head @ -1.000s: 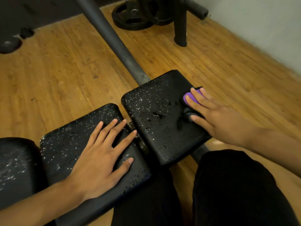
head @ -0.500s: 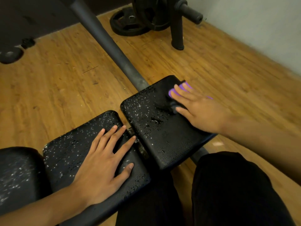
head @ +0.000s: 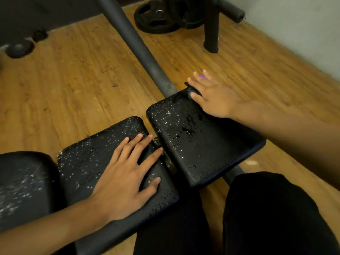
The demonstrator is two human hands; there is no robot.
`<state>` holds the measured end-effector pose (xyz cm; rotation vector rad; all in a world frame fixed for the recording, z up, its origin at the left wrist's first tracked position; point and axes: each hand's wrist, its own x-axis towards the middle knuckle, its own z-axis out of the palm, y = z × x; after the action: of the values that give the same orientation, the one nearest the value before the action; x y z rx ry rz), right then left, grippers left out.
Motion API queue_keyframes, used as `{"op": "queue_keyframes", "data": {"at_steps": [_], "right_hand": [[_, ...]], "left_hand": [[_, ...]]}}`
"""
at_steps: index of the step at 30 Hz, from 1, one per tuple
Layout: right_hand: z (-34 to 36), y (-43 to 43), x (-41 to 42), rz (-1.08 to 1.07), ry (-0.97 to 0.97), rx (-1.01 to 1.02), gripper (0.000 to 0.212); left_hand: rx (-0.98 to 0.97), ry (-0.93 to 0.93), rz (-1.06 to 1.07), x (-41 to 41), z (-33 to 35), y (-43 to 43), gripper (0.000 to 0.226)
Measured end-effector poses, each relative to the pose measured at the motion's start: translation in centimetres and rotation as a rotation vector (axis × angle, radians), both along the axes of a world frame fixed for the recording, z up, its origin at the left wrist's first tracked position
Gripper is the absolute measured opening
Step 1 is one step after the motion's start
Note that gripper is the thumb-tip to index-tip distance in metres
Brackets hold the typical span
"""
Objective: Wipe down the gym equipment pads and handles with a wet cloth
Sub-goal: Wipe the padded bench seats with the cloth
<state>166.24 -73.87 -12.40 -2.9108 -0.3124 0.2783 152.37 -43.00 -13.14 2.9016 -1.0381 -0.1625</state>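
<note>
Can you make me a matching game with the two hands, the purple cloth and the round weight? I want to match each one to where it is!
Things:
1. left hand
2. right hand
3. purple cloth
4. weight plate

Places:
A. lying on the wooden floor, far back
B. flat on the nearer pad
C. peeking out between fingers
D. at the far edge of the farther pad

Pairs: 1-B, 2-D, 3-C, 4-A

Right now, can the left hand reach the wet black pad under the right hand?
Probably yes. The left hand lies on the neighbouring black pad, fingertips at the gap. The right hand and purple cloth sit at the far corner of the wet black textured pad; its near part is uncovered.
</note>
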Motion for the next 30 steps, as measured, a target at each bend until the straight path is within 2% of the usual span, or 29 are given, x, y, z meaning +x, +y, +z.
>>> {"op": "queue_keyframes", "data": {"at_steps": [3, 7, 11, 16, 21, 25, 30], "right_hand": [[0.3, -0.5, -1.0, 0.037, 0.025, -0.018, 0.064], [0.4, -4.3, -9.1, 0.203, -0.052, -0.043, 0.075], [0.9, -7.3, -14.9, 0.254, -0.029, -0.025, 0.064], [-0.4, -3.6, -6.7, 0.149, -0.049, 0.013, 0.071], [0.1, 0.1, 2.0, 0.018, 0.047, -0.001, 0.06], [0.9, 0.2, 0.4, 0.025, 0.047, 0.015, 0.059], [0.3, -4.6, -9.0, 0.171, -0.016, 0.055, 0.07]], "left_hand": [[0.021, 0.009, 0.004, -0.1, 0.1, 0.1, 0.066], [0.027, -0.012, -0.001, 0.0, 0.3, 0.1, 0.067], [0.016, -0.027, 0.001, 0.1, 0.0, 0.0, 0.068], [-0.004, -0.024, 0.008, 0.2, -0.2, 0.2, 0.07], [0.008, -0.003, 0.009, 0.2, 0.0, 0.1, 0.069], [0.019, 0.006, 0.017, -0.1, 0.1, 0.2, 0.068], [0.009, -0.022, 0.008, 0.0, 0.1, 0.2, 0.067]]}}
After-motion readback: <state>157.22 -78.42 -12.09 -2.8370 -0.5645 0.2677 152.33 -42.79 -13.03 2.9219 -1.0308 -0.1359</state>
